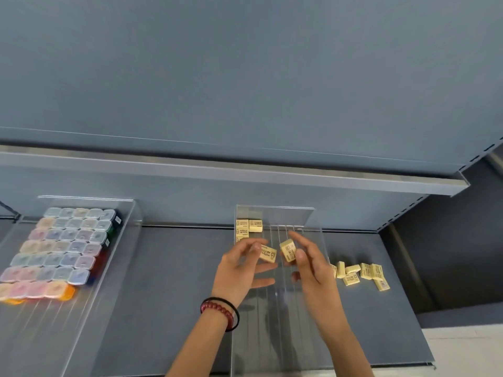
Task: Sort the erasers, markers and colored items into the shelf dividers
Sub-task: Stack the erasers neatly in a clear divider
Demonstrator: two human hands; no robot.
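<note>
**Blue-grey shelf, both hands at the middle divider**

Blue-grey metal fills the view: a back panel, an upper shelf (245,174) with a pale front lip, and below it the shelf (177,268) that carries everything. Past its right end lie a dark recess and a strip of pale floor.

Toward the shelf's left end stands a clear divider (128,213), filled from its back wall forward with rows of colored boxes (60,248) under frosted lids. A second clear divider (275,210), ribbed along its floor, sits at the middle of the shelf. A few stored erasers (249,227) lie in its back left corner. Loose erasers (362,273), yellow with dark print, lie scattered on the bare shelf just right of this divider, toward the right end.

Both forearms reach up from the front edge, over the middle divider. The left hand (239,273) is turned palm inward and pinches an eraser (268,253) between thumb and curled fingers; a red bead bracelet (217,310) and a black band (235,312) ring its wrist. The right hand (310,265) faces it, close but apart. It pinches a second eraser (288,250) with the thumb, and its forefinger stretches up past it. Both held erasers hang above the divider's floor, in front of the stored ones.
</note>
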